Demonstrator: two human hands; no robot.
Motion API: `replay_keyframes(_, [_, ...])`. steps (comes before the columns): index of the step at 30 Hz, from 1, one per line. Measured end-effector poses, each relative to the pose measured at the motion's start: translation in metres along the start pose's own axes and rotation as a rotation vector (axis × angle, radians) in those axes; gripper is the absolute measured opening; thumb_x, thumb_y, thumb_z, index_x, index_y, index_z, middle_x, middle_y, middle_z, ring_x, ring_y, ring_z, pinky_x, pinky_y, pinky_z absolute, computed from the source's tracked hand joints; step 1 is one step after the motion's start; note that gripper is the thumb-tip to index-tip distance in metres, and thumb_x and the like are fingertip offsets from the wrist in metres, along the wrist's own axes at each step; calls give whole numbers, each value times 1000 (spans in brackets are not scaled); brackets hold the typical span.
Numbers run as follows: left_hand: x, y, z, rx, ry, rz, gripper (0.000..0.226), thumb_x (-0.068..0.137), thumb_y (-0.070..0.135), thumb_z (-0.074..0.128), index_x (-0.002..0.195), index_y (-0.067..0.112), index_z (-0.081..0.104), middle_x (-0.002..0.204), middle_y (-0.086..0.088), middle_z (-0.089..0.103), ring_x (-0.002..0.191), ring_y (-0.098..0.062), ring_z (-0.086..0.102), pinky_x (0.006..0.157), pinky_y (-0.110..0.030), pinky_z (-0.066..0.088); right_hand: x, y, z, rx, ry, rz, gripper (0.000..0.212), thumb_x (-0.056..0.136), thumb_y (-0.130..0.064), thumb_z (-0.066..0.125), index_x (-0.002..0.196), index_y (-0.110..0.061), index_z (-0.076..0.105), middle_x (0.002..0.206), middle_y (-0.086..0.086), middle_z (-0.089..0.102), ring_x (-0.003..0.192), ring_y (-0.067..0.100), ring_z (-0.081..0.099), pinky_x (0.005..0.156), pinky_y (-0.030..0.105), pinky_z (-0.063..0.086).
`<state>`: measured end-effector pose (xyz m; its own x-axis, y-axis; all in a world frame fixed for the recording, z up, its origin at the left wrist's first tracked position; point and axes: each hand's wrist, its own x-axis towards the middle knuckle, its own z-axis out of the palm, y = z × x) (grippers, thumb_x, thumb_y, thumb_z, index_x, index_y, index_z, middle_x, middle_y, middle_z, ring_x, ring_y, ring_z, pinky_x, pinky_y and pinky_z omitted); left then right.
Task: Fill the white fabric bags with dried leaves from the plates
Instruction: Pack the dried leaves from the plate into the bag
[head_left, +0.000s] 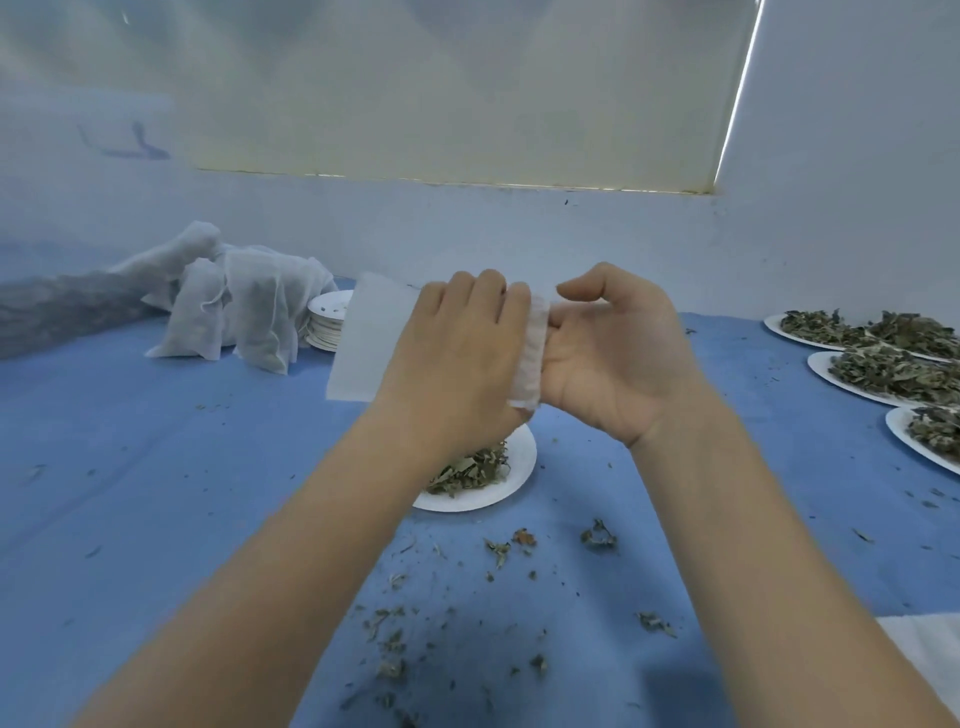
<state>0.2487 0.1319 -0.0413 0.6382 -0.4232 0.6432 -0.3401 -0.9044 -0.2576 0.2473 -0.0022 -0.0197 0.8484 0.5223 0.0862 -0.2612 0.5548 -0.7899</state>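
Two hands meet above the blue cloth (156, 467), working one white bag (369, 343). The left hand (457, 358) curls its fingers over the bag's gathered mouth and grips it, back of the hand toward the camera. The right hand (618, 353) is palm up, its fingers pushed into that mouth and the thumb bent above; the bag's flat body sticks out to the left.

Just below the hands sits a white plate (514, 480) with a small heap of dried leaves (467, 470). Leaf crumbs (498, 551) lie scattered on the cloth nearer the camera. At the far left a pile of bags (244, 306) slumps against a stack of plates (327, 325). Along the right edge three more plates of leaves (883, 374) lie side by side. No writing can be read anywhere.
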Motion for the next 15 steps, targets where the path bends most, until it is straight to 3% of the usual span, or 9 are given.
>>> replay_keyframes(2, [-8, -10, 0, 23, 100, -6, 37, 64, 20, 56, 96, 2, 59, 82, -13, 56, 71, -31, 51, 64, -38, 38, 5, 7, 5, -29, -41, 40, 43, 68, -18, 46, 104, 4, 52, 90, 11, 51, 82, 24, 52, 76, 32, 42])
replay_keyframes(4, [-18, -23, -1, 24, 155, 13, 31, 65, 19, 48, 87, 1, 60, 72, -12, 55, 63, -30, 51, 59, -34, 36, 8, 12, 8, -112, -83, 85, 44, 68, -20, 47, 103, 6, 55, 86, 14, 59, 77, 26, 61, 74, 34, 52])
replay_keyframes(7, [-34, -46, 1, 68, 111, 13, 29, 67, 23, 53, 84, 0, 59, 67, -12, 55, 58, -31, 54, 56, -34, 38, 13, 14, 8, -359, -22, 100, 34, 77, -14, 50, 103, 5, 62, 98, 20, 67, 90, 32, 67, 87, 39, 55])
replay_keyframes(9, [-45, -61, 6, 42, 0, -63, 35, 60, 19, 73, 85, -2, 59, 70, -15, 57, 62, -34, 57, 59, -37, 41, 19, 18, 5, -653, 153, 44, 22, 87, -12, 53, 98, -1, 69, 98, 17, 71, 90, 25, 70, 85, 34, 56])
replay_keyframes(11, [-54, -74, 15, -11, -97, -164, 40, 62, 20, 76, 93, -1, 60, 81, -15, 62, 75, -36, 59, 68, -39, 39, 25, 25, -1, -1028, 302, -6, 18, 88, -12, 56, 96, -10, 72, 97, 11, 72, 85, 18, 70, 82, 29, 57])
replay_keyframes(13, [-65, -82, 26, -34, -161, -228, 38, 69, 27, 69, 99, 6, 58, 89, -10, 63, 85, -33, 58, 71, -35, 32, 33, 34, -8, -1387, 309, -39, 20, 88, -15, 56, 97, -23, 72, 98, -2, 71, 88, 10, 66, 80, 23, 53])
replay_keyframes(15, [-74, -87, 37, -81, -180, -287, 35, 72, 30, 63, 101, 13, 56, 92, -5, 61, 90, -30, 56, 68, -30, 24, 39, 45, -15, -1481, 269, -59, 21, 88, -21, 57, 99, -32, 71, 99, -11, 68, 87, -1, 59, 72, 12, 44])
